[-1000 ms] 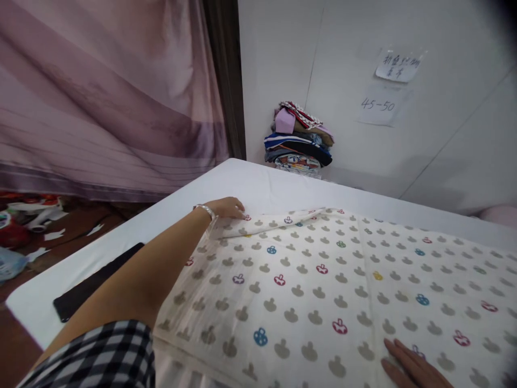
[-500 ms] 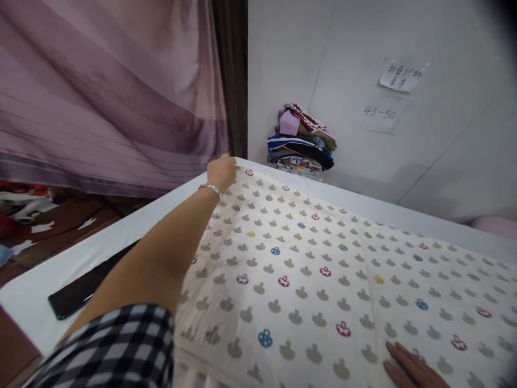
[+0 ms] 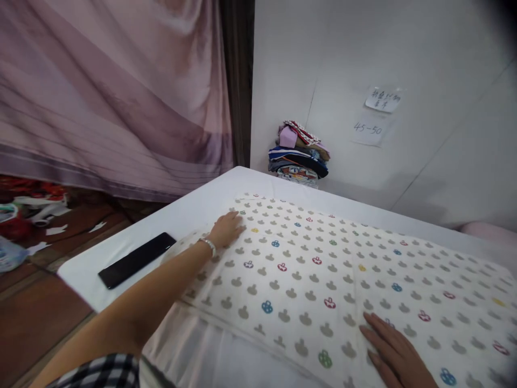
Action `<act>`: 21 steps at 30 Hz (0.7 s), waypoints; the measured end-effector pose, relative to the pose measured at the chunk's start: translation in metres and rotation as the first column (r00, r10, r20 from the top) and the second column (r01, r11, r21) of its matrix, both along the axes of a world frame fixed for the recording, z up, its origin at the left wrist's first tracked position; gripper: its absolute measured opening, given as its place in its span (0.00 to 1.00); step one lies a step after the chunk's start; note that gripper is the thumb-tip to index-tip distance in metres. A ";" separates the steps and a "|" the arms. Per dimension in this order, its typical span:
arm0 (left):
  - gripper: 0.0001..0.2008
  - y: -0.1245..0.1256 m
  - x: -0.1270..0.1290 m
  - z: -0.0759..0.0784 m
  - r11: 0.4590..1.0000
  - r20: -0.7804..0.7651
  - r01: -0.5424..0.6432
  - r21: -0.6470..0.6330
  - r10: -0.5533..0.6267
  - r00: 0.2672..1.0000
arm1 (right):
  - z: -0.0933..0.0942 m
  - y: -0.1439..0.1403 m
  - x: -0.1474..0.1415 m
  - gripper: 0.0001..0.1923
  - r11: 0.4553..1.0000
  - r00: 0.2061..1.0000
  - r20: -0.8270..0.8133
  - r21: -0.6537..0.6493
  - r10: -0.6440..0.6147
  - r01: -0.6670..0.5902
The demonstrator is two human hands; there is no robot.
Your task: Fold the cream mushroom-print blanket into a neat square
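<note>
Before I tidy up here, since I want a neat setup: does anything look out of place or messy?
The patterned cloth lies flat under both hands. The floor at left is littered with white scraps. A black flat object lies askew near the table's corner.

The left arm is bare from the wrist to above the elbow, and a short sleeve (image 3: 100, 372) shows at the lower edge of the view, in a black-and-white checked fabric with small squares. At the wrist of the left hand (image 3: 226, 228) sits a slim silver bracelet (image 3: 209, 246), made of small pale links or beads; which of the two cannot be told. The right hand (image 3: 393, 355) shows only its back and fingers at the bottom edge, with no ring or band on the part in view. Its nails are short and plain.
</note>
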State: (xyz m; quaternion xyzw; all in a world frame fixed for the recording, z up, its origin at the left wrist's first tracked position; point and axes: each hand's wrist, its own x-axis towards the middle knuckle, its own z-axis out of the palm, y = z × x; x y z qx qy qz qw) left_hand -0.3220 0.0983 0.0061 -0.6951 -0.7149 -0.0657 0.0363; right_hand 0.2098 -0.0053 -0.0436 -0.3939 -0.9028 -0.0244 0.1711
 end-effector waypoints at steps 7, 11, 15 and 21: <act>0.26 -0.114 -0.014 -0.010 0.992 0.095 -0.117 -0.055 0.122 0.988 | -0.007 0.006 0.005 0.24 0.990 0.999 -0.034 -0.138 -0.004 -0.001; 0.24 -0.161 -0.011 -0.002 0.985 0.100 -0.171 -0.030 0.173 0.980 | 0.009 -0.005 0.007 0.23 0.964 0.999 -0.018 -0.264 -0.034 0.028; 0.26 -0.197 0.009 -0.007 0.988 0.175 -0.149 0.039 0.140 0.975 | 0.020 -0.029 0.036 0.22 0.937 0.994 -0.009 -0.335 -0.113 0.104; 0.24 -0.215 0.014 -0.037 0.958 0.371 0.097 0.270 -0.197 0.908 | 0.023 -0.068 0.131 0.23 0.923 0.944 -0.068 -0.242 -0.322 0.297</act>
